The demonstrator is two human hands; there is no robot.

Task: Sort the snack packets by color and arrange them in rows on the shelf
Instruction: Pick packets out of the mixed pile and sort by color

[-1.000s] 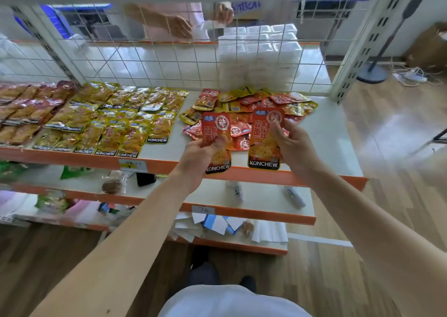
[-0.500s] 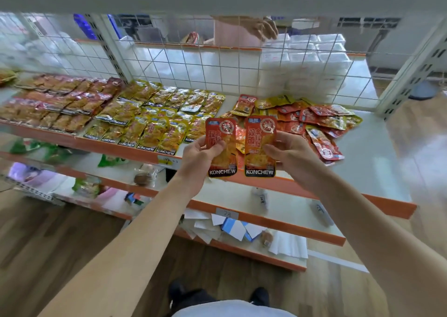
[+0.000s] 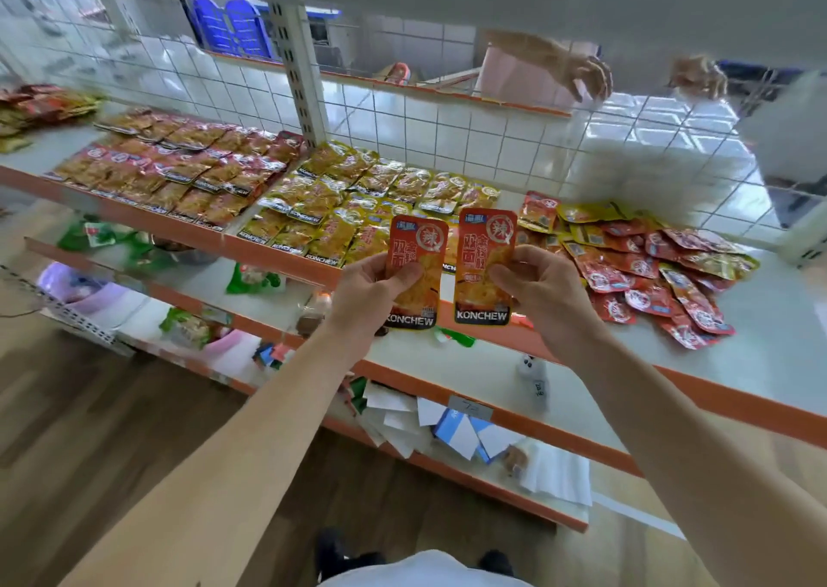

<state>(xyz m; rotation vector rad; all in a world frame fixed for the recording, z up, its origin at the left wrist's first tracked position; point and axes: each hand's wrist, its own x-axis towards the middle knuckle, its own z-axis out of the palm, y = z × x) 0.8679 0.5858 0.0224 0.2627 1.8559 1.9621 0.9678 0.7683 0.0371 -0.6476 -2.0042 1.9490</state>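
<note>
My left hand [image 3: 366, 293] grips one red snack packet [image 3: 416, 251] upright, and my right hand [image 3: 539, 291] grips a second red packet [image 3: 485, 251] beside it, both above the shelf's orange front edge [image 3: 277, 253]. Behind them, yellow packets [image 3: 358, 201] lie in neat rows on the shelf. Further left are rows of dark red packets [image 3: 179, 170]. To the right lies a loose, unsorted heap of red and yellow packets [image 3: 649, 264].
A white wire grid [image 3: 447, 134] backs the shelf, with another person's hands [image 3: 586, 74] beyond it. Lower shelves [image 3: 447, 362] hold green packets, papers and small items. More mixed packets [image 3: 40, 107] sit at far left. Wooden floor lies below.
My view has swung to the left, so the sorted rows sit nearer the middle. Both hands have carried their red packets leftward, away from the heap and towards the yellow rows.
</note>
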